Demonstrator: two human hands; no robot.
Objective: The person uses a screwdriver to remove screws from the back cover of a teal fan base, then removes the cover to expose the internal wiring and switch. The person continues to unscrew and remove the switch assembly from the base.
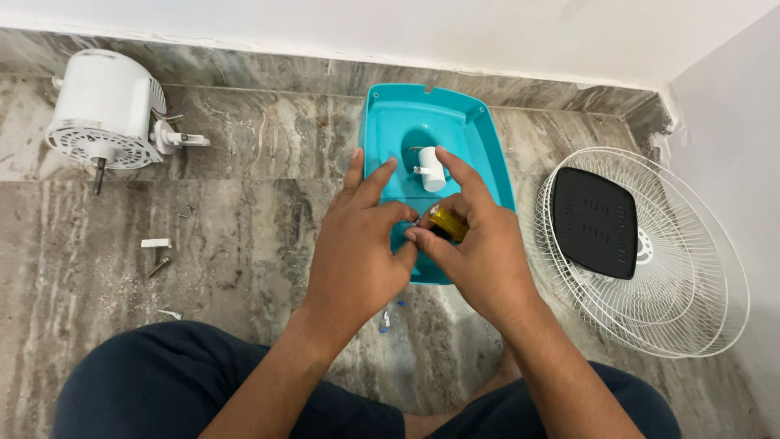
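Both forearms come up from six o'clock and the hands meet at centre frame, over the near end of a teal plastic fan base (400,122) lying hollow side up on the marble floor (260,146). The left hand (357,244) arches, index and middle fingers stretched toward twelve o'clock, thumb curled in to meet the other hand. The right hand (479,252) pinches a yellow translucent screwdriver handle (448,222) between thumb and fingers, index finger pointing up toward a short white tube (431,168) standing inside the base. At ten o'clock sits a white ribbed motor housing (106,110) with a bare steel shaft. At three o'clock, a white wire fan guard (691,268) lies flat, a black plastic panel (595,221) resting on it. Loose screws (159,265) lie at nine o'clock.
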